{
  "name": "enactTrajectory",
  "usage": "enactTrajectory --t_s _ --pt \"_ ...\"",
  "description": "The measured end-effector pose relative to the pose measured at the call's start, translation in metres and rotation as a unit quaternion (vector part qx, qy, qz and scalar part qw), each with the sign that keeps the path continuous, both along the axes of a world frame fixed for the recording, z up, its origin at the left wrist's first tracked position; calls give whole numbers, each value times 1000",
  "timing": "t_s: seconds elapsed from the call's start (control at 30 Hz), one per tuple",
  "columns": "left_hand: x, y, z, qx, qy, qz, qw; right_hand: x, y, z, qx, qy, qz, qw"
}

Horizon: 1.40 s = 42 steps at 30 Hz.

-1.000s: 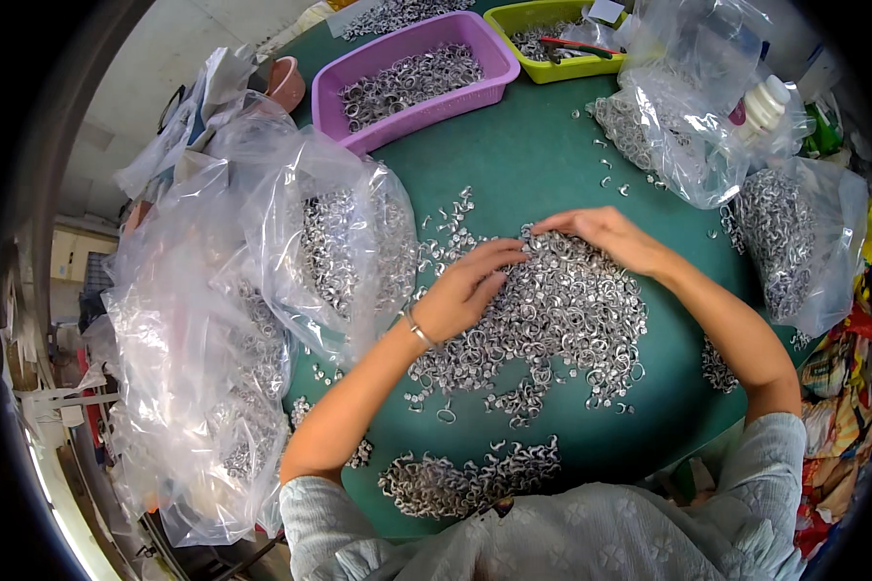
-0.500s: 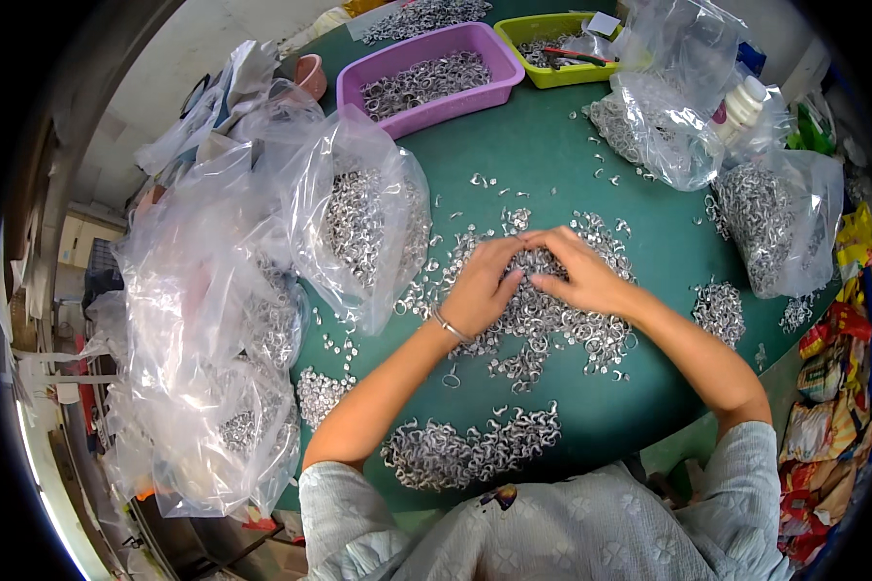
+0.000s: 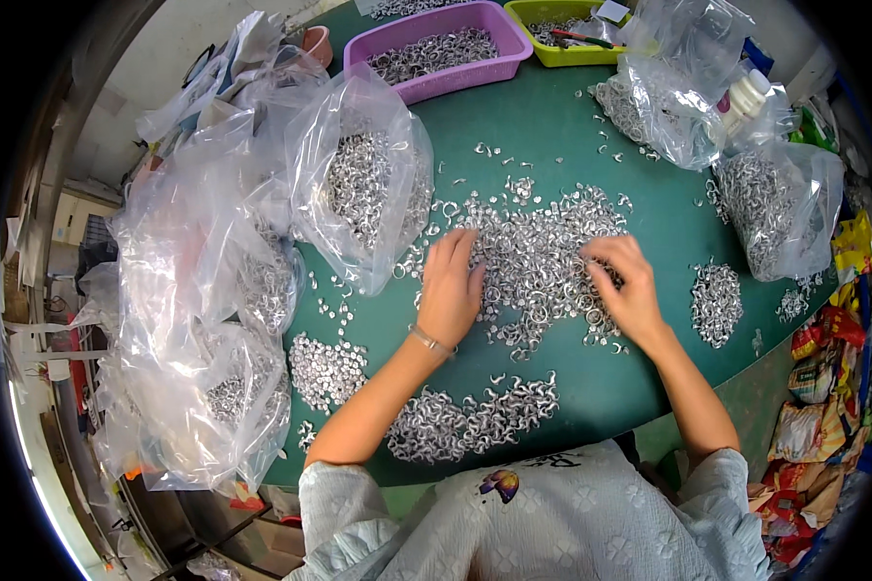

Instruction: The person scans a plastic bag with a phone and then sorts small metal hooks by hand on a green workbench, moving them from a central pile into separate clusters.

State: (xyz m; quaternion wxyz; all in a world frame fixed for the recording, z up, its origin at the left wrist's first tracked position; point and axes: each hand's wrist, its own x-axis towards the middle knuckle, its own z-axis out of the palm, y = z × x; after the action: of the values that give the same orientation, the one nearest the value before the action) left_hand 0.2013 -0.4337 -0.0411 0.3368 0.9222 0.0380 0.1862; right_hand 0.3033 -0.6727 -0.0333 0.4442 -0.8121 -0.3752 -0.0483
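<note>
A wide heap of small silvery metal pieces, hooked and ring-shaped, is spread over the green tabletop. My left hand rests against the heap's left edge, fingers stretched forward and thumb apart. At the right edge, my right hand has slightly bent fingers touching the outer pieces, its thumb spread away from them. Neither hand shows a piece held in it. Nearer my body lies a long pile of curved metal pieces. Small round metal pieces form a pile by my left forearm.
Beyond the heap stand a purple basin of metal pieces and a yellow-green basin holding pliers. Clear plastic bags crowd the left side. Another filled bag and a white bottle are at right, near a small pile.
My hands have parted from the middle of the heap, the left moving left and the right moving right. The heap between them now lies uncovered and flatter. The view has shifted slightly.
</note>
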Motion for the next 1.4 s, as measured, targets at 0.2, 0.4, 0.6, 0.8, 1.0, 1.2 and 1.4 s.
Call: enactTrajectory --t_s 0.2,0.4,0.6,0.8,1.0,1.2,1.4 --pt "9 -18 -18 129 19 -134 982 -9 22 -8 -170 -83 96 977" --pt "-37 -22 0 160 36 -111 980 -33 -15 -1 -148 -78 69 983" --pt "-7 -40 7 65 -24 -39 997 -17 -5 3 -44 -27 -59 997" --pt "18 -34 -15 163 9 14 987 -27 5 2 -177 -121 -34 976" --pt "14 -20 -10 -9 -14 -26 1000 -18 -8 5 -111 -58 -87 988" --pt "12 -16 -11 -36 -11 -39 999 -6 24 1 -146 -126 -18 981" --pt "-11 -17 -3 42 -52 -47 997 2 21 0 -93 -91 -56 990"
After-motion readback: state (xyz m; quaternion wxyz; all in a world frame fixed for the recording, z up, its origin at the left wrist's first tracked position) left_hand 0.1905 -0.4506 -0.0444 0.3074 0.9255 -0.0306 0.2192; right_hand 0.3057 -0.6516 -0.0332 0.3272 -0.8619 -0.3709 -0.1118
